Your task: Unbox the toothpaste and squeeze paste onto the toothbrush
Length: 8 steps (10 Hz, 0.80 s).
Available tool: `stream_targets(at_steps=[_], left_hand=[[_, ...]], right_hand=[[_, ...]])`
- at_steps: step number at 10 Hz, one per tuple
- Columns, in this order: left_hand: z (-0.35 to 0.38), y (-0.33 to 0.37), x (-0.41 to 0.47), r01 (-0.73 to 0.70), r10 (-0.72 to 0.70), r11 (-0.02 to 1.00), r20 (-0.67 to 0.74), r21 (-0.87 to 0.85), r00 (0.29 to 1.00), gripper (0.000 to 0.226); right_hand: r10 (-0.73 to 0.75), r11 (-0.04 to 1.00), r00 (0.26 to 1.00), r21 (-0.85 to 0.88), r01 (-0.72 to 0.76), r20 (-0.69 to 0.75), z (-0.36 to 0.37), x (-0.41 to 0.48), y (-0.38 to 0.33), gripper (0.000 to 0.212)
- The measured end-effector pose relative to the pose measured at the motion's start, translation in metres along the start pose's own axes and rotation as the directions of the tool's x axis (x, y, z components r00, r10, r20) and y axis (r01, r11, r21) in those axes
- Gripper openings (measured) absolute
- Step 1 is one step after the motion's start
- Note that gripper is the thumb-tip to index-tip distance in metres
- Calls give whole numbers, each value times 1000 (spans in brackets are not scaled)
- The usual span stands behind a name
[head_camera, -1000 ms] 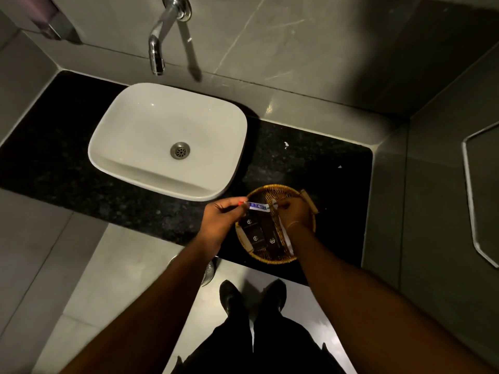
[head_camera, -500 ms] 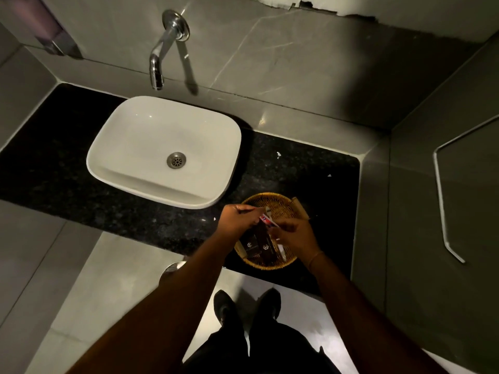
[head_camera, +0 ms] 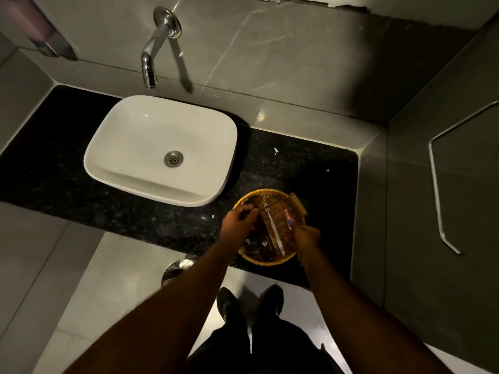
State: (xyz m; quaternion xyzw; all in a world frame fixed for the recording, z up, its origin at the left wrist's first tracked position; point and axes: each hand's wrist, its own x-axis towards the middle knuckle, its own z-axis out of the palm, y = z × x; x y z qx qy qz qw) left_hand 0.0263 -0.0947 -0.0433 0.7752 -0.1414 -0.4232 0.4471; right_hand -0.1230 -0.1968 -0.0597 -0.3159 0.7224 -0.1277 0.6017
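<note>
Here we see the wicker basket [head_camera: 270, 261] at the black surface [head_camera: 297, 163]'s front edge — toothbrush [head_camera: 274, 230] lying inside, our right hand [head_camera: 306, 236] pinching the toothpaste [head_camera: 288, 219], left hand [head_camera: 239, 225] curled, contents hidden — open room behind.
</note>
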Motion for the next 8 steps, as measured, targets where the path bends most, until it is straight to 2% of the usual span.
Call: stream_targets(at_steps=[1, 2, 4, 5, 6, 7, 8], left_hand=[[-3, -4, -2, -9, 9, 1000, 5, 14, 1000, 32], [-8, -5, -2, -7, 6, 1000, 18, 31, 1000, 32], [-12, -3, -3, -30, 30, 1000, -20, -5, 999, 30], [-16, -1, -6, -52, 52, 993, -1, 106, 999, 31], [-19, -4, -12, -178, 236, 785, -22, 593, 972, 39], [-21, -12, -19, -245, 449, 570, -48, 784, 892, 45], [-27, -20, -26, -230, 534, 490, -81, 841, 841, 55]], right_hand=[[-101, 954, 992, -292, 74, -79, 7, 1, -3, 58], [-186, 907, 982, -391, 155, -42, 16, -3, -9, 60], [-218, 795, 976, -585, 161, -28, 15, 3, -10, 65], [-243, 769, 969, -618, 163, -47, 17, -1, -9, 64], [-234, 776, 971, -613, 151, -57, 19, -8, -9, 60], [-221, 785, 973, -604, 139, -64, 20, -6, -11, 59], [-413, 617, 911, -736, 278, -3, 22, -17, -11, 51]])
